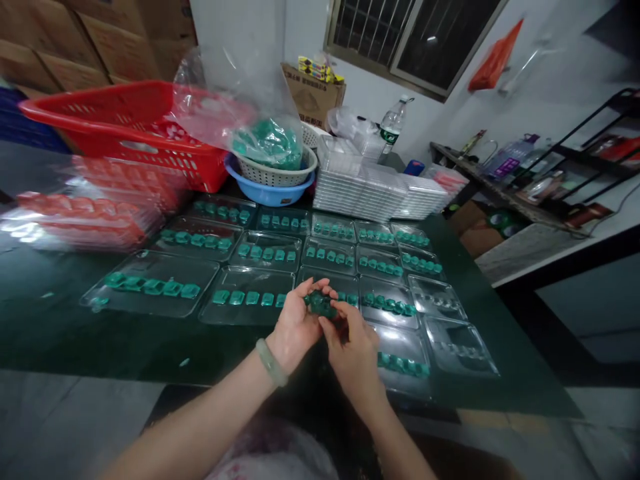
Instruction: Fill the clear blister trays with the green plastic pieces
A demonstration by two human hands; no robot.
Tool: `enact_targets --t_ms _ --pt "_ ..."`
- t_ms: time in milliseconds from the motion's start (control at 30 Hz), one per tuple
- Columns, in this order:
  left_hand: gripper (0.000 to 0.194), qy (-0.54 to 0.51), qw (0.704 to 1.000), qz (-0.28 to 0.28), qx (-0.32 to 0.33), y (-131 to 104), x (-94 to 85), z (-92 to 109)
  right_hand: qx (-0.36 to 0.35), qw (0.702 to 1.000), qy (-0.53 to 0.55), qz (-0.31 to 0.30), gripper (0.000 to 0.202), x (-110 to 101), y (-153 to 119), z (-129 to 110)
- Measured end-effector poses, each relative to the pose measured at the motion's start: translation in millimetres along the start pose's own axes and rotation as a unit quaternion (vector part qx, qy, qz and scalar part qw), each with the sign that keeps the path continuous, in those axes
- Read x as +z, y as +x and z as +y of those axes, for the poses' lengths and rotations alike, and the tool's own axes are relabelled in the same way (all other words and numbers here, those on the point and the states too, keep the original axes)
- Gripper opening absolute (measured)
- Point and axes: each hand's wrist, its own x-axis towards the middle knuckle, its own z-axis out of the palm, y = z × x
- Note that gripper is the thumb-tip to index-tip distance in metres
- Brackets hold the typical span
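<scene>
Cardboard boxes (pixel 125 41) are stacked at upper left. A barred window (pixel 417 41) is set in the wall (pixel 305 30), with a red-orange bag (pixel 496 59) hung beside it. Yellow packets (pixel 317 69) are placed on a carton (pixel 313 99); a purple-labelled jug (pixel 511 159) is seen at right.

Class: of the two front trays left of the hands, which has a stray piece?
The leftmost tray; a green piece sits outside its row. The other tray's pieces align.

bottle label (pixel 389 136), carton lettering (pixel 313 85), both illegible
</scene>
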Motion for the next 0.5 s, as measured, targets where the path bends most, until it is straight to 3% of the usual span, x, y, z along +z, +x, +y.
enact_targets --t_ms 233,333,400,500 --pt "0.017 -0.016 0.999 0.016 0.034 -3.7 0.8 2.0 0.030 0.998 0.053 0.000 0.021 3.0 1.6 -2.1" --pt "0.015 0.012 0.998 0.032 0.047 -2.8 -2.5 1.9 0.089 0.990 0.105 -0.006 0.017 -0.7 3.6 -1.3" --pt "0.010 0.070 0.995 0.034 0.061 -4.3 -5.9 -0.4 0.151 0.969 0.193 -0.021 0.017 -4.9 6.6 0.2" --pt "0.015 0.212 0.974 -0.012 0.082 -12.5 -10.1 -6.4 0.226 0.908 0.350 -0.051 0.019 -11.6 12.3 3.7"
